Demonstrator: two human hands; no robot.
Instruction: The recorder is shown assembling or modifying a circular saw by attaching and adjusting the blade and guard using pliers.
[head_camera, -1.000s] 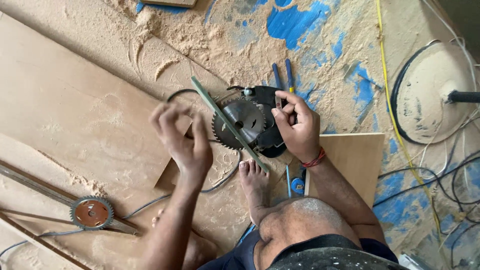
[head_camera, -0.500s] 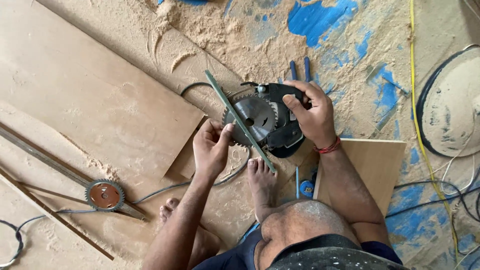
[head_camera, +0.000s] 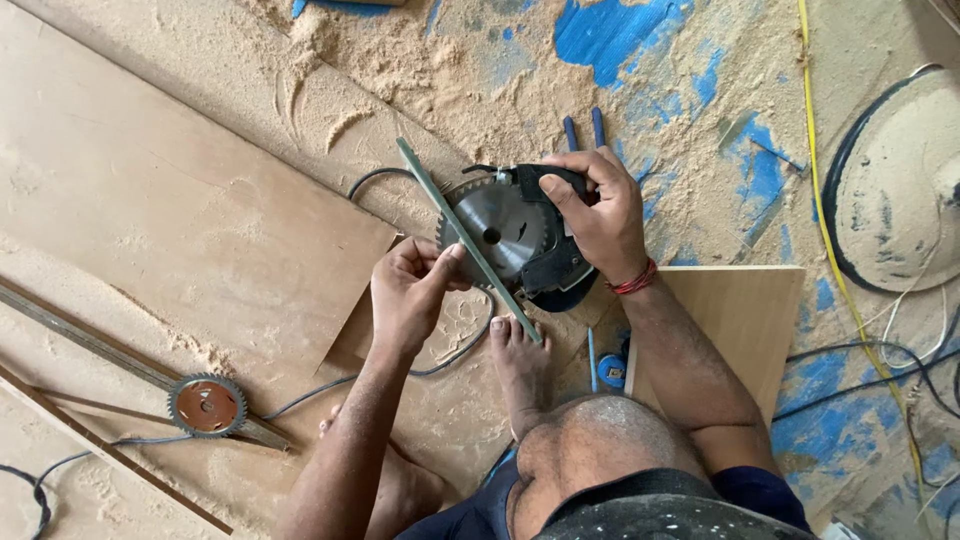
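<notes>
We see a round power saw (head_camera: 520, 240) lying tipped on its side on the dusty floor (head_camera: 420, 70), just past the person's bare foot (head_camera: 520, 360). The right hand (head_camera: 600, 215) is closed around the saw's black body and handle. The left hand (head_camera: 410, 290) is pinching near the edge of the shiny toothed blade (head_camera: 490, 232), beside the long flat base plate (head_camera: 465, 240), but we cannot tell if it holds a small tool. We think the saw is heavy and hard, so it wants a full, firm grip on the black handle. The blade looks stiff and very sharp, so we would touch only its flat face, never the teeth. A grey cord (head_camera: 440, 360) trails from the saw and could tug. A second, rusty blade (head_camera: 207, 405) lies well apart on the wood boards (head_camera: 150, 200).
</notes>
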